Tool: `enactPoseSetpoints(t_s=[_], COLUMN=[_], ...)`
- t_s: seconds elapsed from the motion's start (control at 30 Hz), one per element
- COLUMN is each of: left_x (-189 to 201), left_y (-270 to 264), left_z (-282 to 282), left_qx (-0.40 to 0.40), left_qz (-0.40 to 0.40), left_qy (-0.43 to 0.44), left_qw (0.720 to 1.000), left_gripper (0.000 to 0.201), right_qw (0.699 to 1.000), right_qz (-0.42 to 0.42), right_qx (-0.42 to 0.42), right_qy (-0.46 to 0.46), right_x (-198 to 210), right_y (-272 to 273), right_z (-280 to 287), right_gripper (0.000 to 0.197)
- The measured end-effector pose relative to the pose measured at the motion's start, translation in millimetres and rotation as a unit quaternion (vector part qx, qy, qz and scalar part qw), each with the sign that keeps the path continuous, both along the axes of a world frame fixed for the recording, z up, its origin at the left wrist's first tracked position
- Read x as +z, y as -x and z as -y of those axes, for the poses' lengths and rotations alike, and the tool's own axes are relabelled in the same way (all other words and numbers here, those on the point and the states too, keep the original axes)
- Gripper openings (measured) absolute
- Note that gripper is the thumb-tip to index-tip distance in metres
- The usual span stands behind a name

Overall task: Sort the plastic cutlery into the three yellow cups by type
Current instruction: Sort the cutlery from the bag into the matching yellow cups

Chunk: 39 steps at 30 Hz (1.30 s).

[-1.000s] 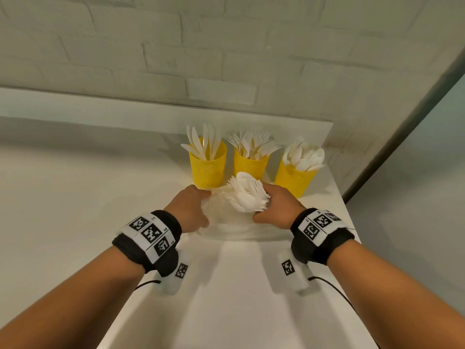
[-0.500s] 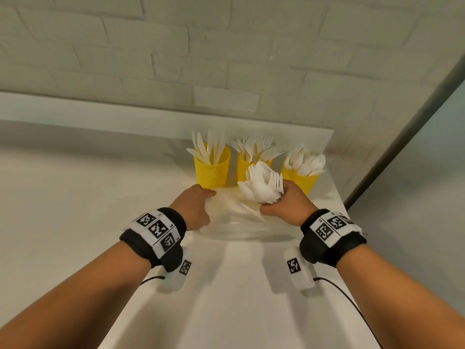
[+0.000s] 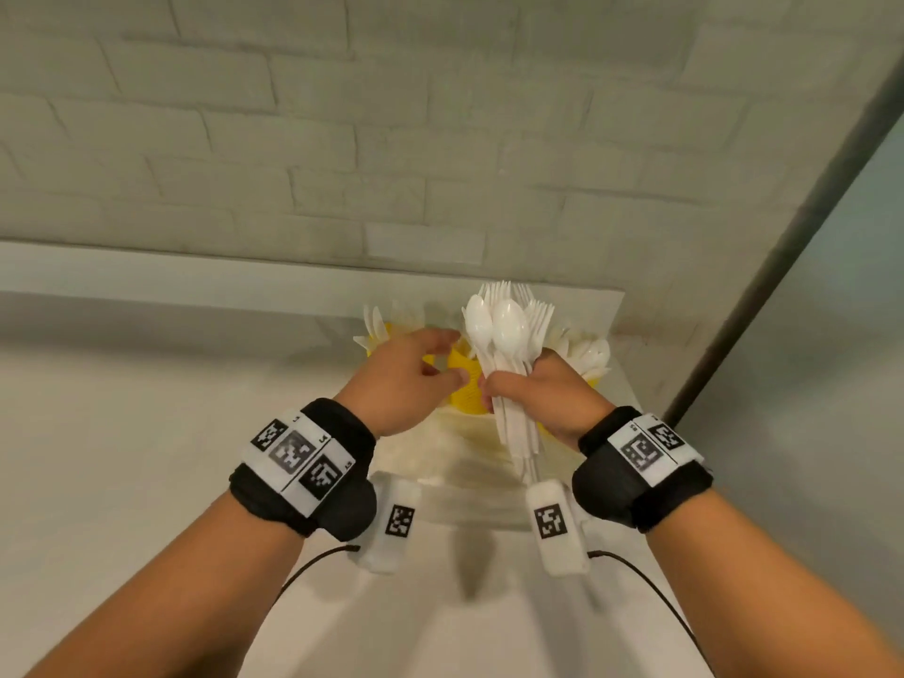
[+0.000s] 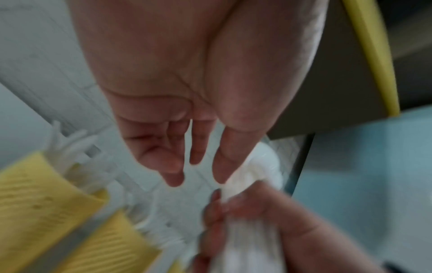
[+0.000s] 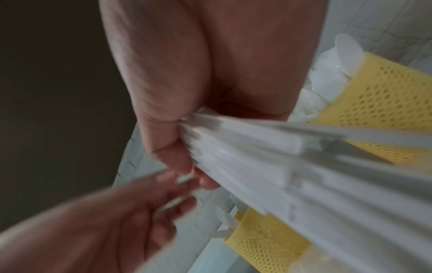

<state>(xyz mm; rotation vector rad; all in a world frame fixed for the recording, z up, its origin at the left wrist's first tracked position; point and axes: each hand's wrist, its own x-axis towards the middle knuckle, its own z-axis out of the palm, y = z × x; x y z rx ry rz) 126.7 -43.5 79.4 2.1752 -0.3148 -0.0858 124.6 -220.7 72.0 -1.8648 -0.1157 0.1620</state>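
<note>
My right hand [image 3: 489,390] grips a thick bundle of white plastic spoons and forks [image 3: 504,330] by the handles and holds it upright in front of the cups. The same bundle fills the right wrist view [image 5: 280,157]. My left hand [image 3: 445,367] hovers just left of the bundle with relaxed, spread fingers and holds nothing. Three yellow mesh cups stand behind the hands. The left cup [image 3: 384,335] is mostly hidden, the middle cup [image 3: 467,391] shows between my hands, and the right cup [image 3: 589,382] holds spoons.
A clear shallow container [image 3: 425,457] lies on the white table [image 3: 146,433] under my hands. The cups stand against a white brick wall [image 3: 440,139]. The table's right edge runs close by the right cup, with a dark post [image 3: 782,247] beyond.
My right hand has lifted the cutlery bundle out of the clear container and turned it upright. My left hand has left the container and risen toward the bundle.
</note>
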Motion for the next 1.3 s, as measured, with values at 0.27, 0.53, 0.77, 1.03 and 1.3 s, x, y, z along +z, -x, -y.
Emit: enactPoseSetpoints(t_s=[0.27, 0.53, 0.77, 1.03, 1.3], left_x=[3.9, -10.8, -16.4, -24.0, -22.5], left_y=[14.6, 7.1, 0.4, -7.0, -8.6], left_z=[45.8, 40.4, 25.6, 14.6, 15.1], left_qx=[0.019, -0.033, -0.072, -0.052, -0.025], left_qz=[0.005, -0.069, -0.143, -0.187, -0.209], left_qy=[0.200, 0.248, 0.305, 0.353, 0.377], left_qw=[0.980, 0.966, 0.939, 0.915, 0.902], left_gripper=[0.057, 0.024, 0.018, 0.013, 0.014], right_qw=[0.994, 0.996, 0.994, 0.988, 0.975], right_qz=[0.062, 0.013, -0.053, -0.092, -0.112], right_qx=[-0.089, -0.071, -0.018, -0.005, -0.019], right_qy=[-0.014, -0.048, -0.093, -0.125, -0.192], right_x=[-13.0, -19.8, -24.7, -26.6, -26.5], right_y=[10.2, 19.1, 17.3, 18.5, 15.2], right_z=[-8.5, -4.2, -2.4, -3.8, -3.6], right_gripper=[0.031, 0.021, 0.012, 0.011, 0.021])
